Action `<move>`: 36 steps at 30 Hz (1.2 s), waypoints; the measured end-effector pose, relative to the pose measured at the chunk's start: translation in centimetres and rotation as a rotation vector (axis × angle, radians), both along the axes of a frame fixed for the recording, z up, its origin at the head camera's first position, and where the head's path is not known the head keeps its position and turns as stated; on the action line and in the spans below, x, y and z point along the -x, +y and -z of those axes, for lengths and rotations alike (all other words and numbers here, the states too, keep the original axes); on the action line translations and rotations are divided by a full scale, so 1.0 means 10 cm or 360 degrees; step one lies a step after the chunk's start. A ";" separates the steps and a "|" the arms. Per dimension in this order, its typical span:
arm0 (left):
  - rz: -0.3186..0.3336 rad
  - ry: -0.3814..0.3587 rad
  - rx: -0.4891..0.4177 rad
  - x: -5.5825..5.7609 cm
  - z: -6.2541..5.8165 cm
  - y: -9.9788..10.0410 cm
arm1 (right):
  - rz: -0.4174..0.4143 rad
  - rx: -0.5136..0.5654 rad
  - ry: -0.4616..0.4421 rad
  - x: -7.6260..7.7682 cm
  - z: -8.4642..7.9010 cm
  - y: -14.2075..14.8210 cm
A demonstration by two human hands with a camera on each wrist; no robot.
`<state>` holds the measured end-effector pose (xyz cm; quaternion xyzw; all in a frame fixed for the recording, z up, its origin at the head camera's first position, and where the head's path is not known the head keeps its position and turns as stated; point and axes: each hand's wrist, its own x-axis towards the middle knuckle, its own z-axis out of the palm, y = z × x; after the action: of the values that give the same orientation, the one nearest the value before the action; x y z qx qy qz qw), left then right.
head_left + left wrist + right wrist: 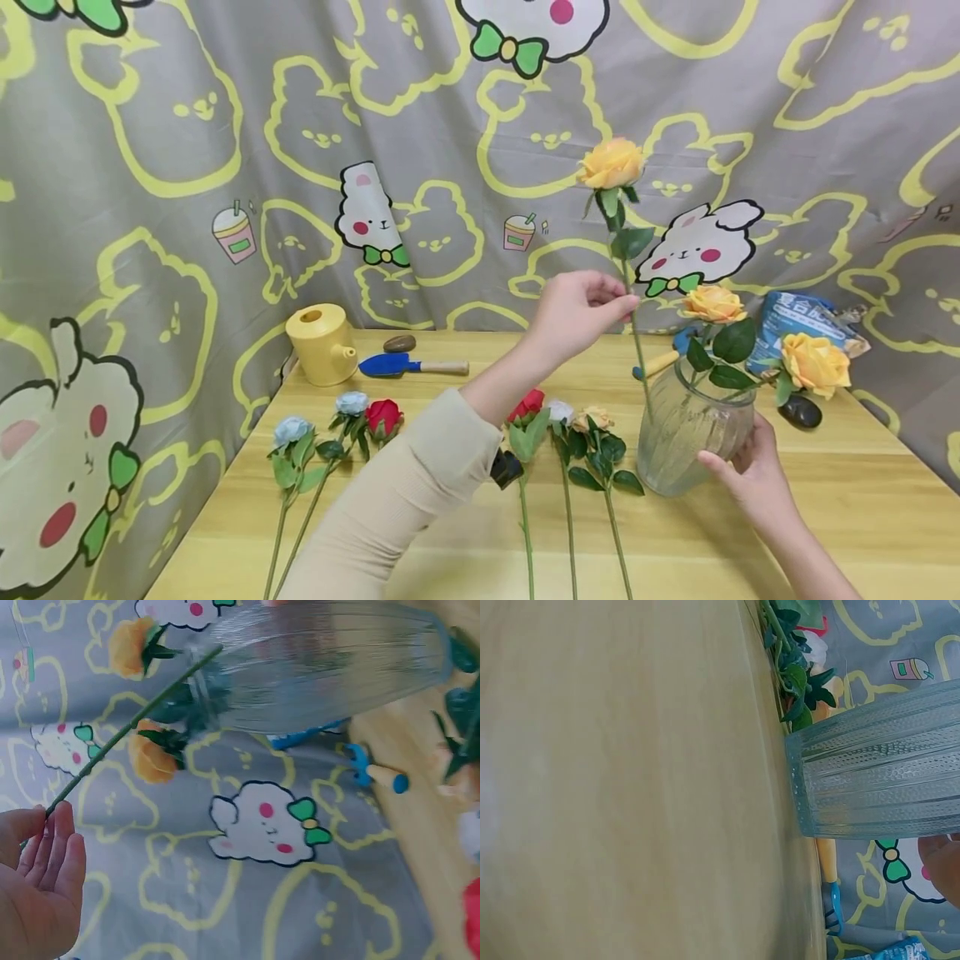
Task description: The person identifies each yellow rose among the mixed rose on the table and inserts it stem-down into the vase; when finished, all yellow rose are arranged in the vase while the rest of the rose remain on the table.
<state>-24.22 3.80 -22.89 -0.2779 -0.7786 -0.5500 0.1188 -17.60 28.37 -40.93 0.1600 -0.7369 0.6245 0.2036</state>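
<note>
ok, my left hand (pixel 585 315) has the yellow rose (pixel 611 164): thumb and forefinger pinched together on its stem (pixel 639 350), bloom up top, well above the vase (pixel 678 437). stem's low end is right by the vase mouth; can't tell from these views whether it's inside the rim or in front of the glass.

my right hand (pixel 750 479) grips the vase from its right side, thumb on the near face, fingers going round the back, mostly hidden. vase leans right in the head view; can't tell if its base is fully touching the table (pixel 825 508).

two more yellow blooms at the vase: back rose (pixel 712 304) just over the rim, right rose (pixel 816 364) hanging out past the right side, green leaves between.

rest: left of the vase, flowers lying in a row: peach flower (pixel 592 418), white flower (pixel 559 412), red flower (pixel 527 406), then past my sleeve (pixel 442 450) another red flower (pixel 384 417) and two blue flowers (pixel 291 431). watering can (pixel 322 358) back left, trowel (pixel 386 365) near it, handle pointing right, brown stone (pixel 400 343) behind that. fork (pixel 661 363) and blue bag (pixel 795 317) sit behind the vase, black stone (pixel 800 412) to its right. patterned curtain (pixel 435 158) behind everything.
</note>
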 end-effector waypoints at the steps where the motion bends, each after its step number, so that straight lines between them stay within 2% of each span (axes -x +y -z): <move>1: -0.0001 0.0042 -0.0005 0.00 -0.04 0.03 | -0.0002 0.0007 -0.0001 -0.01 0.00 0.00; 6: -0.0018 0.0251 -0.0018 -0.02 -0.17 0.19 | -0.0002 0.0020 0.0007 -0.02 0.02 0.00; 12: -0.0043 0.0326 0.0036 -0.05 -0.25 0.33 | 0.0002 0.0025 0.0031 -0.02 0.03 0.01; 15: -0.0060 0.0294 0.0062 -0.04 -0.25 0.40 | 0.0005 0.0039 0.0029 -0.01 0.03 0.02; 18: -0.0080 0.0235 0.0104 0.00 -0.15 0.48 | 0.0006 0.0037 0.0021 -0.01 0.03 0.02; 21: -0.0102 0.0205 0.0173 0.03 0.04 0.55 | 0.0000 0.0041 0.0023 -0.03 0.04 0.01; 25: -0.0077 0.0146 0.0228 0.05 0.31 0.63 | -0.0001 0.0038 0.0042 -0.05 0.06 0.00; 28: -0.0061 0.0128 0.0245 0.06 0.45 0.67 | -0.0004 0.0031 0.0052 -0.04 0.05 -0.01; 31: -0.0046 0.0152 0.0274 0.06 0.51 0.69 | -0.0006 0.0031 0.0055 -0.03 0.03 -0.02; 36: -0.0023 0.0171 0.0336 0.07 0.54 0.71 | -0.0010 0.0029 0.0074 -0.01 0.00 0.00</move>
<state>-24.92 10.88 -28.29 -0.3122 -0.8267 -0.4485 0.1344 -17.55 28.33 -40.95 0.1749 -0.7257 0.6280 0.2200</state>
